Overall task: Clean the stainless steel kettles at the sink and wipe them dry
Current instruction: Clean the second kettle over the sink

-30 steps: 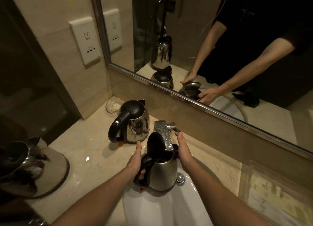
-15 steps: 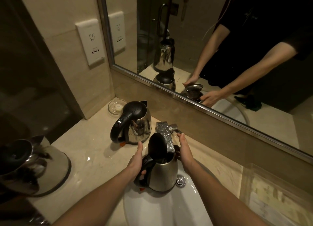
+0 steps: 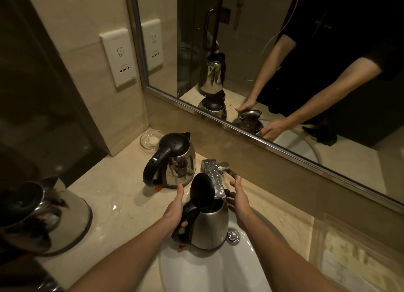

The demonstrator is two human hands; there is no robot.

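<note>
A stainless steel kettle (image 3: 211,228) with its black lid flipped up stands in the white sink (image 3: 209,272), its mouth right under the chrome faucet (image 3: 213,178). My left hand (image 3: 176,210) grips its black handle. My right hand (image 3: 239,198) is at the kettle's right side by the spout, fingers apart, beside the faucet lever (image 3: 229,170). A second steel kettle (image 3: 172,162), lid down, stands on the counter behind left. A third kettle (image 3: 37,215) sits at the near left edge, blurred.
A small glass dish (image 3: 150,139) sits in the counter's back corner. The mirror (image 3: 273,51) runs along the back wall above a ledge. A wall socket (image 3: 119,57) is on the left wall. A clear tray with papers (image 3: 354,259) lies right of the sink.
My right hand's fingers have spread and lifted a little off the kettle's side. The kettle and my left hand stay put; the view shifted slightly.
</note>
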